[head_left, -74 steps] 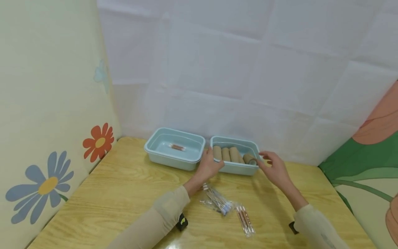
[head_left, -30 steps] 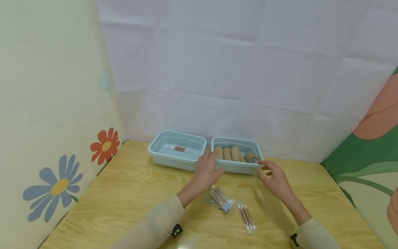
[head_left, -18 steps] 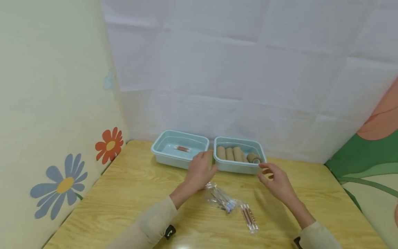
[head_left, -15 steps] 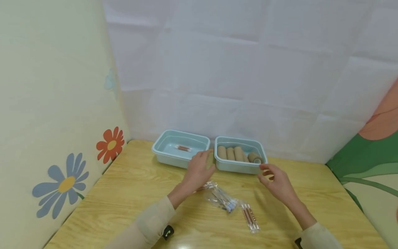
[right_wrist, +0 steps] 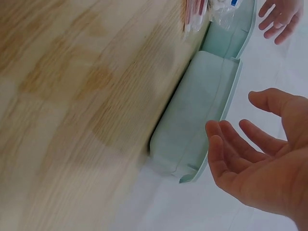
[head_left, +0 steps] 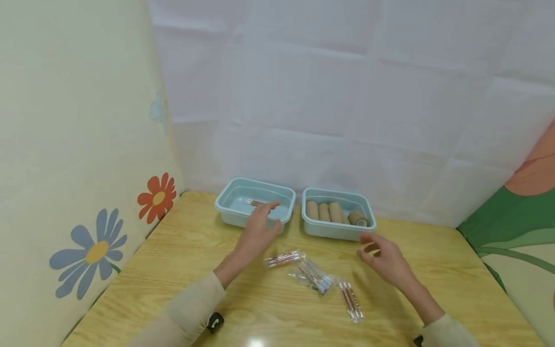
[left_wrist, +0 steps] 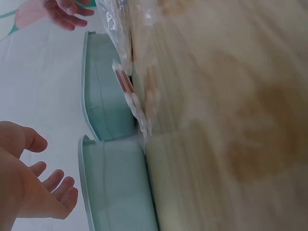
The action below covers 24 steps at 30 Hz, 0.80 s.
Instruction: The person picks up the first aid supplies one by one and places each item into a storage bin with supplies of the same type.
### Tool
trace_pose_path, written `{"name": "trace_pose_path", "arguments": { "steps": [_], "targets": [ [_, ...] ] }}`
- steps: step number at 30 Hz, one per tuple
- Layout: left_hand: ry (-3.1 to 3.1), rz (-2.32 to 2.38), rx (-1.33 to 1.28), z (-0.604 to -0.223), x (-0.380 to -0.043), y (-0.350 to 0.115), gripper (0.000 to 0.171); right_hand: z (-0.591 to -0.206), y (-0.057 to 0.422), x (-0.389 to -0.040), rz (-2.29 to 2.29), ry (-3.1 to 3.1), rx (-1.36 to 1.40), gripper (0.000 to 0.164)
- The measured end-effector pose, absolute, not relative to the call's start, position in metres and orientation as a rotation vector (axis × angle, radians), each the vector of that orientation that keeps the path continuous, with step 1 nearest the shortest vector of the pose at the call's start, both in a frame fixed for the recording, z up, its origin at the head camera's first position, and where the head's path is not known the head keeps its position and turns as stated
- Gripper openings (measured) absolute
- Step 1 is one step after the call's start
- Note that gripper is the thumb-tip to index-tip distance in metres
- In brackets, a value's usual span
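1. Inside the roll tray (head_left: 336, 233), several brown rolls (head_left: 323, 212) lie side by side toward its left end, apparently lined up so that they fit snugly and cannot roll far. Another roll (head_left: 356, 218), its round end showing, lies at a different angle toward the tray's right end.
2. To the left of the roll tray, a small gap away, sits the second tray (head_left: 231, 219), with one brown-and-white packet (head_left: 253, 202) lying on its floor. Standing in a row, both trays likely keep their contents apart and within reach.
3. To the left of the roll tray, the left hand (head_left: 257, 233) reaches over the second tray's front edge. Its fingers are loosely spread, the thumb apart, and hold nothing; contact with the rim cannot be told.
4. Just in front of the roll tray's right corner is the right hand (head_left: 386, 258), fingers half bent, thumb well apart, holding nothing; whether it touches the tray cannot be told.
5. In front of the roll tray, on the table (head_left: 173, 270), lie a brown-striped packet (head_left: 283, 259), a clear bag with blue bits (head_left: 315, 275) and another striped packet (head_left: 352, 302), perhaps left loose for easy picking.
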<state>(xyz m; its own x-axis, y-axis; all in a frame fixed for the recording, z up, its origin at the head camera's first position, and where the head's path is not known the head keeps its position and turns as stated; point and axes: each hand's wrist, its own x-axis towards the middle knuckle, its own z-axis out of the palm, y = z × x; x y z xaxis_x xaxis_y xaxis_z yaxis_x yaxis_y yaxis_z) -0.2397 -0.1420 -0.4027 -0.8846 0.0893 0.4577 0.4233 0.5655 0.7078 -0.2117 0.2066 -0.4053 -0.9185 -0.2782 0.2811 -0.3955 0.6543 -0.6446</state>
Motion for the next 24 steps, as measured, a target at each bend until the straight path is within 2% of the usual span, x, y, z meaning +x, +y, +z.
{"name": "trace_pose_path", "arguments": {
  "steps": [8, 17, 20, 24],
  "targets": [
    [-2.389, -1.217, -0.362, -0.402, -0.243, -0.178, 0.042, -0.407, 0.207, -0.201, 1.122, -2.754, 0.604, 0.028],
    [-2.354, -1.168, -0.190, -0.401, -0.259, -0.222, 0.043, -0.405, 0.202, -0.182, 1.167, -2.843, 0.671, 0.035],
    [-2.407, -1.148, -0.108, -0.403, -0.266, -0.234, 0.051, -0.406, 0.200, -0.177, 1.136, -2.891, 0.680, 0.037],
    [-2.494, -1.188, -0.038, -0.407, -0.272, -0.248, 0.075, -0.411, 0.199, -0.170, 1.087, -2.965, 0.661, 0.042]
  ]
}}
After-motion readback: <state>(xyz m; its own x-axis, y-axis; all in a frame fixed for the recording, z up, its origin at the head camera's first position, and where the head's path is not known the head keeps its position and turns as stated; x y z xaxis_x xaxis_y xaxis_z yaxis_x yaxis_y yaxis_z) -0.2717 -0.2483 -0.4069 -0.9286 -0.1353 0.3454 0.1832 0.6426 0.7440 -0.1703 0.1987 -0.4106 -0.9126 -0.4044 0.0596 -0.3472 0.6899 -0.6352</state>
